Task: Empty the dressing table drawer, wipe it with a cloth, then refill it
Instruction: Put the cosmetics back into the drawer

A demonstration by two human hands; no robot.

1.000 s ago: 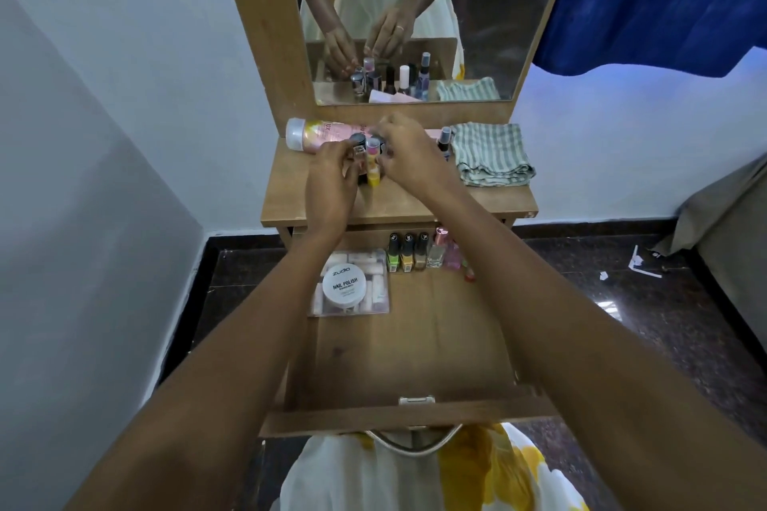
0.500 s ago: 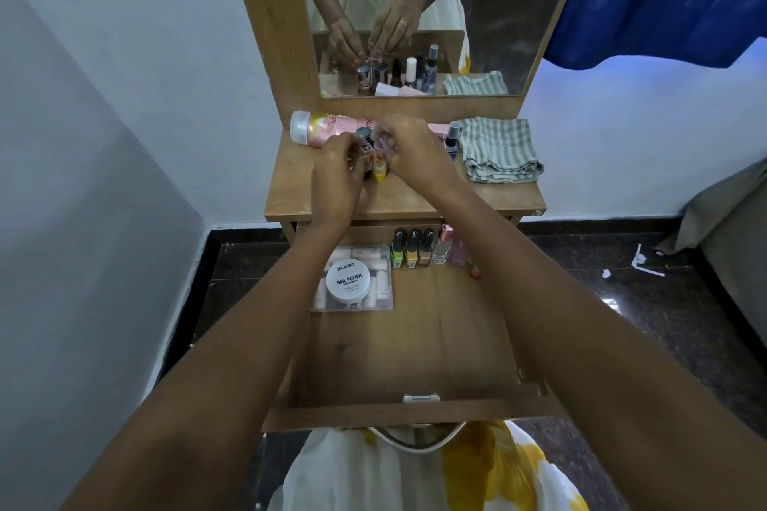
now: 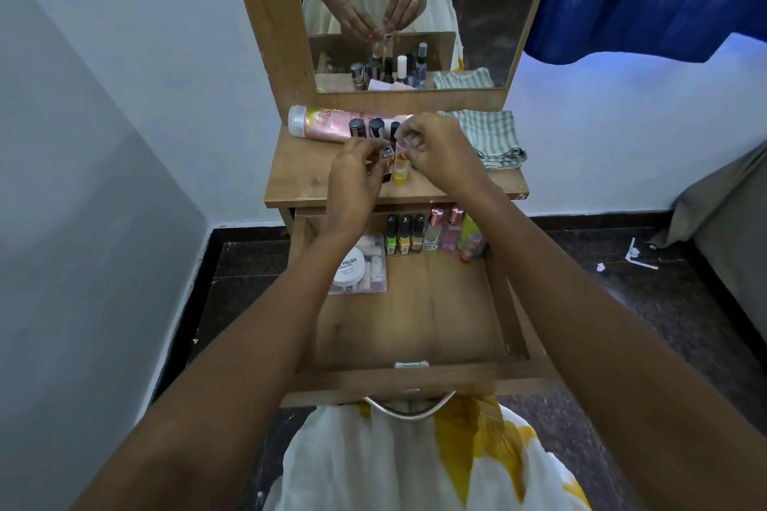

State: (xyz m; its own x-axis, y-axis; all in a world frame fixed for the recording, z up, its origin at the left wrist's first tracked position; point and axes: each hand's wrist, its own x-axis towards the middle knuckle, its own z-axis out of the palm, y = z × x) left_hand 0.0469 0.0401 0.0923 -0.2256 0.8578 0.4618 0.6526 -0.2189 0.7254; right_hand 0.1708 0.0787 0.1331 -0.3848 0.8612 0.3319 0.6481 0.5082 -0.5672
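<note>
At centre frame, above the wooden dressing table (image 3: pixel 299 183), both hands are working close together. The left hand (image 3: pixel 357 174) has its fingers curled and pinches a small black-capped bottle (image 3: pixel 387 152). The right hand (image 3: pixel 436 149) pinches the top of a small yellow-based bottle (image 3: pixel 399 174) with its fingertips. I cannot tell whether either base rests on the table or is just clear of it.

Just behind the hands, toward the mirror (image 3: pixel 477 12), is a row of dark-capped vials (image 3: pixel 357 128). Behind them lies a pink cylindrical bottle with a white cap (image 3: pixel 319 124), on its side. The folded green-and-white striped cloth (image 3: pixel 494 137) sits at the right of the table, unused.

The open wooden drawer (image 3: pixel 415 328) is at lower centre. Its back edge holds a line of black-capped nail polish bottles (image 3: pixel 404 234), two pink-capped clear perfume bottles (image 3: pixel 446 228), and, at the left, a clear plastic box (image 3: pixel 373 274) with a round white jar (image 3: pixel 350 263) on top.

Judgement: this is the emptying stage and it is not finished, since the cloth is folded and the drawer is part full.

Risks:
- The two held bottles are nearly touching. A knock could slip one from so light a pinch.
- The upright vials are crowded, so a bump from a knuckle could topple several.
- The pink bottle lies on its side and could roll.
- A forearm reaching over the drawer could catch the tall bottles at its back.
</note>
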